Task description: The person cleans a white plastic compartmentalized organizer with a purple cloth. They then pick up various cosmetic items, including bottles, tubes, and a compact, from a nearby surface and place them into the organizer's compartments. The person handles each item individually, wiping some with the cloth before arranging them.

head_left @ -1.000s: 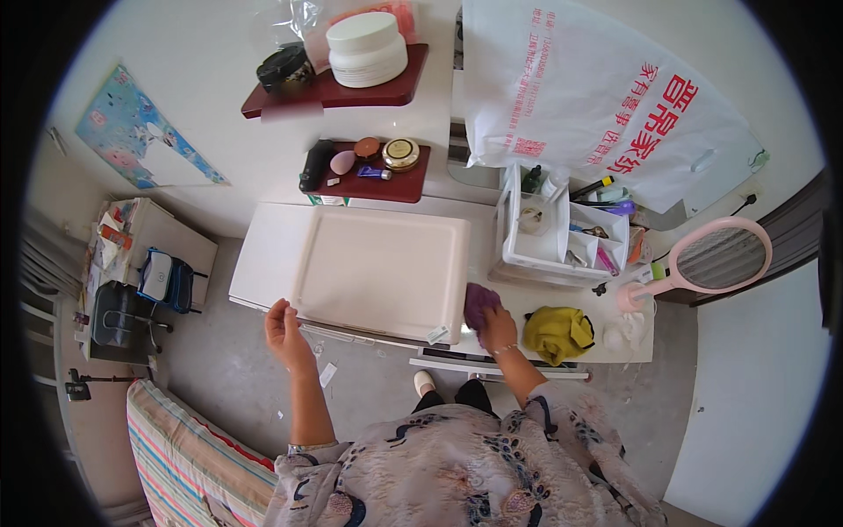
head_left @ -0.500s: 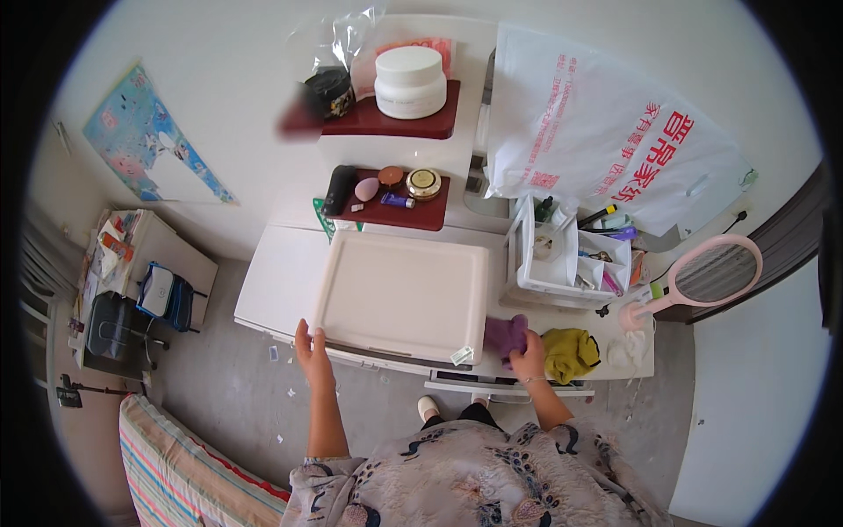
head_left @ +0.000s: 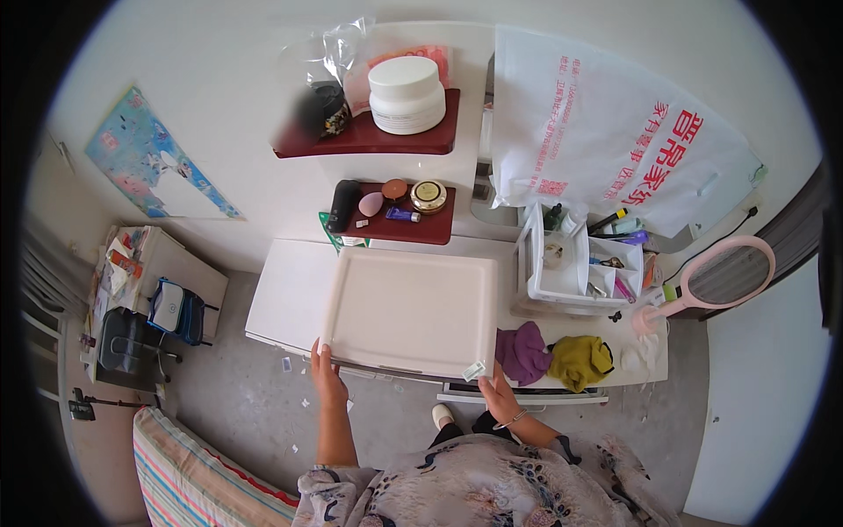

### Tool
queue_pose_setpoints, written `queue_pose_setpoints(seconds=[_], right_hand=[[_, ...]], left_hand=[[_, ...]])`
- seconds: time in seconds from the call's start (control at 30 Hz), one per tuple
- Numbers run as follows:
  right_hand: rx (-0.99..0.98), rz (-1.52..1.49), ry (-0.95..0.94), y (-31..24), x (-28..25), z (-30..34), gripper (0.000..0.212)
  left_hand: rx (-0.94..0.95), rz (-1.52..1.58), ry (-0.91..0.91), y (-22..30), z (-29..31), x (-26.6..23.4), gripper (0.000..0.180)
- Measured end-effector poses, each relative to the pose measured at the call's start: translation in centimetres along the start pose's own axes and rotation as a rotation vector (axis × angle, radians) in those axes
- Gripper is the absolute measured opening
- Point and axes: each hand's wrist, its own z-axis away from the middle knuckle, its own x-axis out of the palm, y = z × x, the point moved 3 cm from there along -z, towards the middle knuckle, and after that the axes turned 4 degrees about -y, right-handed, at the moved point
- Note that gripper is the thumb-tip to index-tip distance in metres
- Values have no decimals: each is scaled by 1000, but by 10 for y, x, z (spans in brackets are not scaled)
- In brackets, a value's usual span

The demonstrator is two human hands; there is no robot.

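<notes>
A cream-white storage box (head_left: 413, 307) with a flat, rimmed lid rests on the white dresser top, jutting a little over its front edge. My left hand (head_left: 329, 379) holds its front left corner, the far fingers partly hidden behind the edge. At the front right corner, beside a small label (head_left: 474, 370), my right hand (head_left: 500, 397) grips the box, its fingertips partly out of sight. Just right of the box lies a crumpled purple cloth (head_left: 524, 353), apart from my hand. A mustard-yellow cloth (head_left: 580, 363) touches it on the right.
A white organizer (head_left: 562, 263) with cosmetics stands behind the cloths. To its right is a pink bug-swatter racket (head_left: 720, 277). Two dark-red shelves (head_left: 430, 230) hold jars and makeup. A drawer (head_left: 544, 398) sticks out below the dresser top. A striped mattress (head_left: 198, 474) lies lower left.
My right hand has let go of the purple cloth and moved left to the box's front corner. The purple cloth now lies loose. My left hand stays at the left corner. The view has shifted slightly.
</notes>
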Motion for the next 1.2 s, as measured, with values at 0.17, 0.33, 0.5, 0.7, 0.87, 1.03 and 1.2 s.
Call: queue_pose_setpoints(seconds=[0.17,0.33,0.5,0.7,0.87,1.03,1.2], right_hand=[[58,-18,56,13,1,-3,61],[41,28,144,14,-9,-27,62],[200,-170,103,34,-12,-45,69],[225,-193,173,34,-4,-61,81],[227,-201,175,44,-13,-88,66],[211,-134,154,25,-27,-99,73],[199,-99,41,5,-65,-111,75]], left_hand=[[14,59,-26,-2,4,-2,51],[49,105,-82,9,-7,26,50],[36,55,-132,7,-34,30,52],[90,100,-141,7,-54,25,49],[171,68,-165,14,-73,32,50],[120,40,-151,12,-74,49,53],[44,83,-142,3,-61,81,57]])
